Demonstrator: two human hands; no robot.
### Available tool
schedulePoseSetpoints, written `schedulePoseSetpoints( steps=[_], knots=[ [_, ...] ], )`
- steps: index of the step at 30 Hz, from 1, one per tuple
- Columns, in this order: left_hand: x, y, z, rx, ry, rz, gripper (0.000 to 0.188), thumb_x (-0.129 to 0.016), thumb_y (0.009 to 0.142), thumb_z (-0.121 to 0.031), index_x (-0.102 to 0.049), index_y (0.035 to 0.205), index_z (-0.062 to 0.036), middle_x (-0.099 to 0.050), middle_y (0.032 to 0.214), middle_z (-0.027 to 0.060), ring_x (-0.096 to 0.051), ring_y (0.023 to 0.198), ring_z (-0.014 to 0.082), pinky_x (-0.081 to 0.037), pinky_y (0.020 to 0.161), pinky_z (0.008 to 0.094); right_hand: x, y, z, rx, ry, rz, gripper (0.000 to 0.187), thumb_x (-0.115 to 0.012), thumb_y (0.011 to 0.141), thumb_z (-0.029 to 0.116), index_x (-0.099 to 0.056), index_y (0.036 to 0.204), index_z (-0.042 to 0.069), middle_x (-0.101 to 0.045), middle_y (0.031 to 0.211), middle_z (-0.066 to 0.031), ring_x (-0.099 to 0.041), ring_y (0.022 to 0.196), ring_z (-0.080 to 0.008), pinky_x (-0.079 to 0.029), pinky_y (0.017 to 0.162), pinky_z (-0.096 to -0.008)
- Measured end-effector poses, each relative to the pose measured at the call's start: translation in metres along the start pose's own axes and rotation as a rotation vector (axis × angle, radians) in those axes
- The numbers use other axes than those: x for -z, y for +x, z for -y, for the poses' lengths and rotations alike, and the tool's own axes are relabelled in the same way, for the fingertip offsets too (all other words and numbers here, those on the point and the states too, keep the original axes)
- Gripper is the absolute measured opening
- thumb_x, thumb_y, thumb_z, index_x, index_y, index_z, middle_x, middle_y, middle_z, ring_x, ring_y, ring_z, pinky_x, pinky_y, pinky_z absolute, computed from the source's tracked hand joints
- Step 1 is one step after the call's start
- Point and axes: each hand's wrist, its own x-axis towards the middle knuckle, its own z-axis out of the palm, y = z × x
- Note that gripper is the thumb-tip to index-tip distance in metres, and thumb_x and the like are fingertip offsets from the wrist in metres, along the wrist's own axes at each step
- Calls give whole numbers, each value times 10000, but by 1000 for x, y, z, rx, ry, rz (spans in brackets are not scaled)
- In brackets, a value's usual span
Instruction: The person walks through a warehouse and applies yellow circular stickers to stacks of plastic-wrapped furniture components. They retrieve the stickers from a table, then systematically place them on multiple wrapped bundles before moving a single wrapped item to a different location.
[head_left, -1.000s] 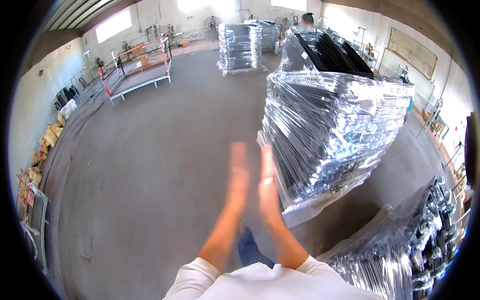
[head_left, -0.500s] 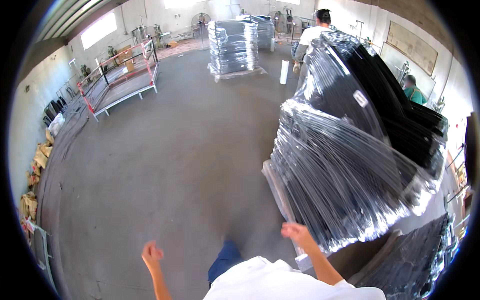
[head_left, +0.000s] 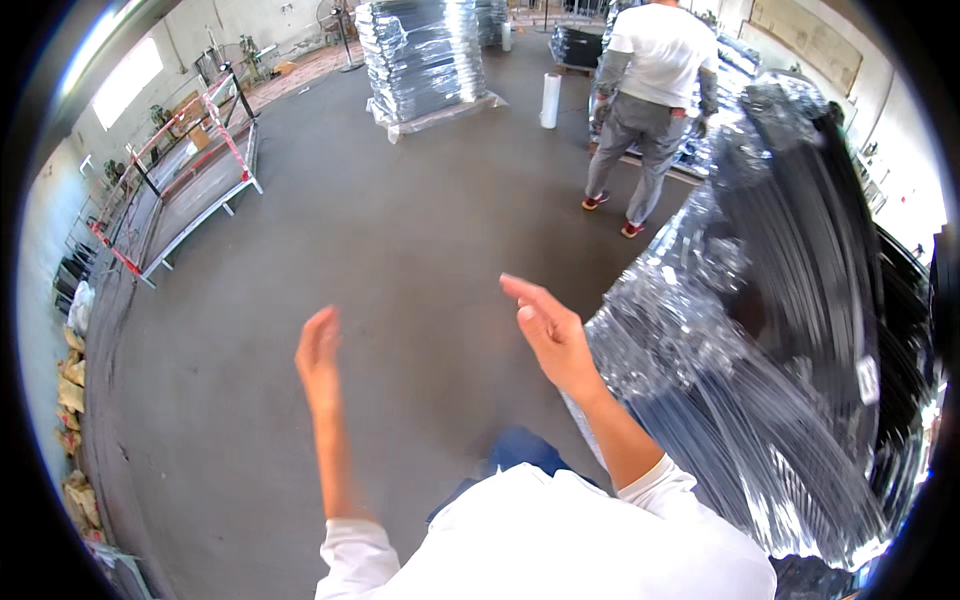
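Both my hands are raised over the grey floor with nothing in them. My left hand (head_left: 319, 352) is a little blurred, its fingers stretched out and pointing forward. Fingers extended and thumb apart, my right hand (head_left: 552, 335) is nearest to a tall stack wrapped in clear film (head_left: 670, 310). A gap of floor shows between that hand and the wrap. Long black pieces (head_left: 800, 215) fill the stack, leaning and fanned out on my right side.
A person in a white shirt (head_left: 665, 60) stands ahead on the right beside more wrapped goods. A white roll (head_left: 550, 101) stands upright on the floor. Farther off is a film-wrapped pallet load (head_left: 420, 60). A red-and-grey metal frame platform (head_left: 200, 205) and tan sacks (head_left: 72, 395) line the left.
Both my hands have risen forward, and their fingers have straightened out. I have moved ahead, closer to the wrapped stack. The person in white now shows nearly whole, standing.
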Motion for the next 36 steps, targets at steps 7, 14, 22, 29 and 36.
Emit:
schedulePoseSetpoints(
  steps=[7, 14, 22, 29, 36],
  knots=[
    [-212, 141, 55, -179, -57, 451, 586, -379, 937, -311, -132, 1386, -28, -113, 1453, 118, -66, 1347, 220, -91, 1082, 346, -54, 185, -111, -56, 311, -41, 631, -367, 925, 417, -180, 1402, 49, -225, 1441, -112, -225, 1324, -225, -199, 1058, -334],
    [-124, 409, 187, 82, 164, 111, 326, -502, 887, -128, -497, 1189, -7, -597, 1085, 133, -552, 1013, 195, -432, 880, 307, 85, 358, -266, -423, 235, -452, 310, -455, 900, 251, -584, 1030, 1, -651, 860, -112, -631, 823, -188, -474, 788, -300],
    [-40, 467, 360, 542, 186, -530, 149, -462, 823, -63, -589, 898, -44, -579, 717, 22, -524, 566, 74, -377, 429, 203, 111, 512, -372, -791, 78, -465, 165, -450, 853, 111, -600, 841, 45, -642, 706, -82, -624, 630, -142, -478, 595, -248],
    [-160, 792, 392, 197, 242, -373, 144, -419, 813, -36, -559, 851, -30, -477, 598, -4, -420, 461, 60, -309, 378, 190, 87, 816, -406, -544, 281, -441, 150, -431, 836, 111, -550, 767, 52, -566, 659, -39, -589, 596, -132, -492, 618, -261],
    [-510, 1080, 241, -39, 192, 320, 235, -474, 783, 10, -579, 983, -54, -530, 839, 22, -470, 733, 102, -397, 664, 239, 119, 1047, -415, -218, 219, -415, 207, -447, 889, 192, -556, 888, 16, -587, 749, -45, -570, 669, -124, -466, 674, -262]
  ],
)
